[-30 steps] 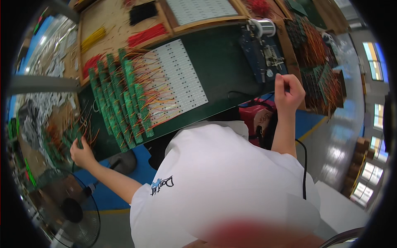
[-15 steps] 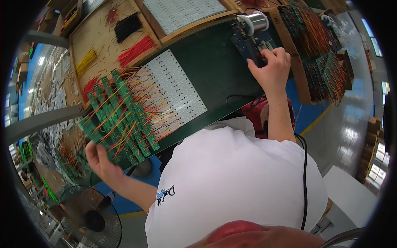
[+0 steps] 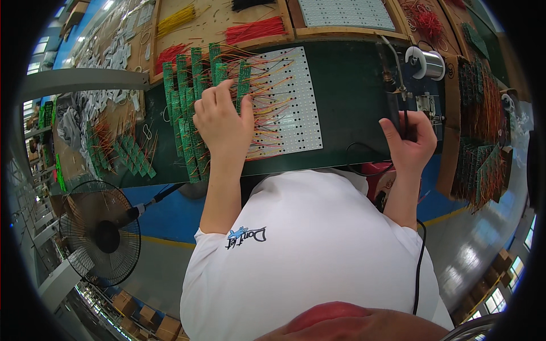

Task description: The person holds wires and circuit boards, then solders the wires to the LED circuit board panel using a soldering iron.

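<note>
Fingers (image 3: 420,122) of my right hand (image 3: 412,145) were wrapped round the dark handle of a soldering iron (image 3: 391,105), with the thumb on its near left side. From my remote seat I saw the iron's metal end point toward the far edge of the dark green table (image 3: 347,68). My left hand (image 3: 223,122) was at a slim green circuit board (image 3: 244,74), its thumb touching the lower end and its index finger close to the left edge; I could not tell whether the two were pinching it.

That board lay over the left part of a white perforated panel (image 3: 304,102), just right of several long green board strips (image 3: 197,71) set side by side. Thin red, orange and yellow wires (image 3: 273,105) ran from the boards across the panel.

Beyond them I had a wooden tray (image 3: 219,14) in view, with a red wire bundle (image 3: 256,29) and a yellow wire bundle (image 3: 176,20) inside. A solder wire spool (image 3: 435,64) stood near the iron, and a cardboard box (image 3: 452,139) farther right held more wired boards (image 3: 478,102).
</note>
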The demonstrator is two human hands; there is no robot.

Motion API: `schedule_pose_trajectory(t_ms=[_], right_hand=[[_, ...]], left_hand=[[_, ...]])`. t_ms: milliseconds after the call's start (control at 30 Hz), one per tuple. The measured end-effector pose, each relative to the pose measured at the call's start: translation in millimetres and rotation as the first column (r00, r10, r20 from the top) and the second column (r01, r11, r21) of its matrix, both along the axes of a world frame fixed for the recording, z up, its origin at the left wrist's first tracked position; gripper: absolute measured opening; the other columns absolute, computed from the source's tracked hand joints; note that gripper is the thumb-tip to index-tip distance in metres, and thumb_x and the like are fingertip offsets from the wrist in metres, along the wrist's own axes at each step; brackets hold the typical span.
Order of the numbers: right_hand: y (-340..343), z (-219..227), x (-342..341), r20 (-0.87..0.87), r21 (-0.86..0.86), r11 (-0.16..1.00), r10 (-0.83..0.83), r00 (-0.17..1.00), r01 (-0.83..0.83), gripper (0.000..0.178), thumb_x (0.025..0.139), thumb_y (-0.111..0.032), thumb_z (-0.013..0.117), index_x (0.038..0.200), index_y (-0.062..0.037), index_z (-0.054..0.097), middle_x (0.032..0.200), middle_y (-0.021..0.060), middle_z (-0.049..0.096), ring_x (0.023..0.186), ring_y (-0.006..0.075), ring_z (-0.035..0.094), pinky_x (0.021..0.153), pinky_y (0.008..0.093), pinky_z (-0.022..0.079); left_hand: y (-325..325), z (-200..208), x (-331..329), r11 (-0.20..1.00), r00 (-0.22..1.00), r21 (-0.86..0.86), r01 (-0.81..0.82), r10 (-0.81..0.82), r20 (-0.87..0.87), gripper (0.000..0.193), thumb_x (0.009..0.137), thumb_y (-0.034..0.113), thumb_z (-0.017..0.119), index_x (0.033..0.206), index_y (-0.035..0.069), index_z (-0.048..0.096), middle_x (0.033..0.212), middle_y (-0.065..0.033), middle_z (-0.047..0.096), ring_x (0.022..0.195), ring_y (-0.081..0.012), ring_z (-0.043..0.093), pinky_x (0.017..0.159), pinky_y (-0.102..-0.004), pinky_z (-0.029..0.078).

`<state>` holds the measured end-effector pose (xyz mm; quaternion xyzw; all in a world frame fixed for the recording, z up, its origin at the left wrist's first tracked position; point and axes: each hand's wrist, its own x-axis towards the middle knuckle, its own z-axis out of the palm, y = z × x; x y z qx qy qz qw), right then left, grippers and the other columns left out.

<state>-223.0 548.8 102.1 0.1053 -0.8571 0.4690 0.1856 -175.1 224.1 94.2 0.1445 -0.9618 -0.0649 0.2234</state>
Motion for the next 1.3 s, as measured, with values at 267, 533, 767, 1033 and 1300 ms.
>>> schedule_pose_trajectory(t_ms=[267,533,767,1033,1300], right_hand=[[-61,-19,10,0.107,-0.304,0.949,0.124,0.987,-0.086,0.032,0.083,-0.027,0.086,0.094,-0.0026,0.068,0.075,-0.002,0.058,0.062,0.0054,0.05,0.055,0.0216,0.04],[-40,17,46,-0.366,0.044,0.977,0.212,0.906,-0.21,0.014,0.09,-0.013,0.07,0.092,0.0015,0.07,0.076,0.0054,0.06,0.062,0.0193,0.054,0.056,0.0288,0.044],[-50,-11,76,0.075,-0.319,0.939,0.162,0.984,-0.13,0.073,0.098,-0.046,0.061,0.149,-0.0001,0.04,0.143,0.0206,0.048,0.128,0.0258,0.051,0.102,0.0427,0.044],[-62,4,1,0.073,-0.902,0.432,0.136,0.988,0.007,0.062,0.102,-0.055,0.053,0.127,0.0012,0.058,0.118,0.0106,0.063,0.106,0.0139,0.06,0.09,0.0307,0.047],[43,82,4,-0.183,-0.941,0.328,-0.272,0.945,-0.088,0.046,0.107,-0.042,0.048,0.103,0.0017,0.061,0.081,0.0088,0.063,0.067,0.0175,0.054,0.063,0.0321,0.046]], left_hand=[[117,-4,-12,-0.535,0.878,0.843,0.054,-0.377,-0.296,0.027,0.105,0.029,0.058,0.119,0.007,0.062,0.103,-0.0015,0.065,0.098,-0.0084,0.059,0.086,-0.0277,0.048],[152,-2,-49,-0.501,0.924,0.861,0.09,-0.28,-0.259,0.019,0.104,0.029,0.06,0.102,0.01,0.058,0.089,0.0039,0.057,0.082,-0.0068,0.05,0.078,-0.0261,0.043],[171,33,-65,-0.373,0.916,0.907,0.197,-0.261,-0.306,0.021,0.103,0.027,0.061,0.098,0.006,0.06,0.086,0.0024,0.057,0.08,-0.0069,0.047,0.076,-0.0243,0.039],[187,57,-47,-0.372,0.81,0.89,0.263,-0.416,-0.413,0.024,0.104,0.025,0.057,0.108,0.002,0.062,0.095,-0.0047,0.065,0.086,-0.013,0.06,0.077,-0.03,0.05],[7,29,15,0.849,0.776,0.236,0.473,-0.528,0.345,0.052,0.092,0.043,0.065,0.133,0.012,0.058,0.134,-0.0203,0.054,0.127,-0.0387,0.049,0.104,-0.0487,0.043]])
